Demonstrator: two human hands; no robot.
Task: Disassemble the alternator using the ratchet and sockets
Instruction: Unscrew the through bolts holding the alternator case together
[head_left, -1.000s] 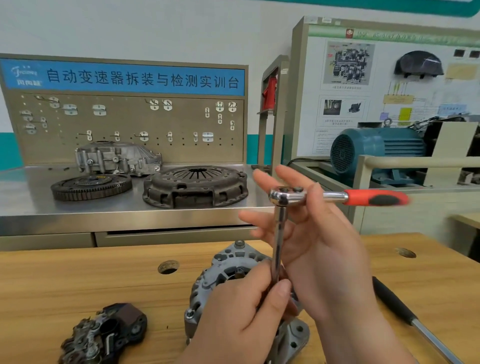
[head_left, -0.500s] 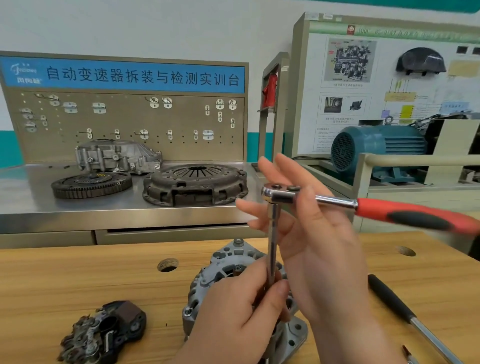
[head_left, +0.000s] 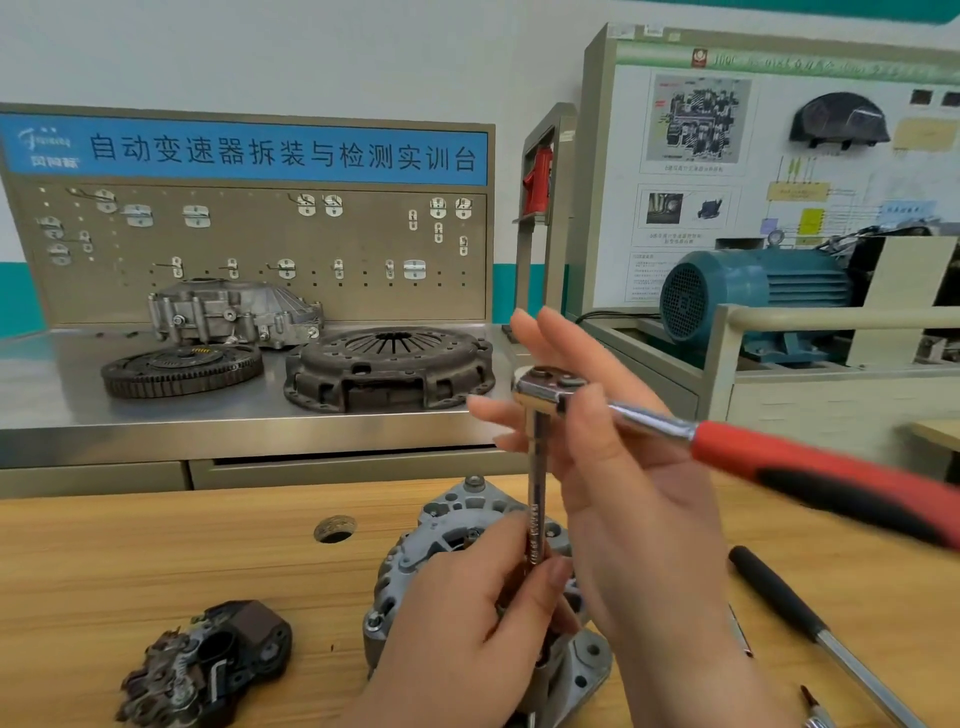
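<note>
While the left hand (head_left: 467, 639) pinches the extension bar (head_left: 535, 493) and the right hand (head_left: 623, 493), fingers spread, pinches the ratchet (head_left: 550, 387), the alternator (head_left: 441, 530) on the workbench (head_left: 156, 561) looks heavy, rigid, best gripped by its rim.

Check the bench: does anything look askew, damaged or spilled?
Nothing spilled or broken. The extension bar stands upright over the alternator, left hand gripping it; the right hand pinches the ratchet at its head, not the red handle.
</note>
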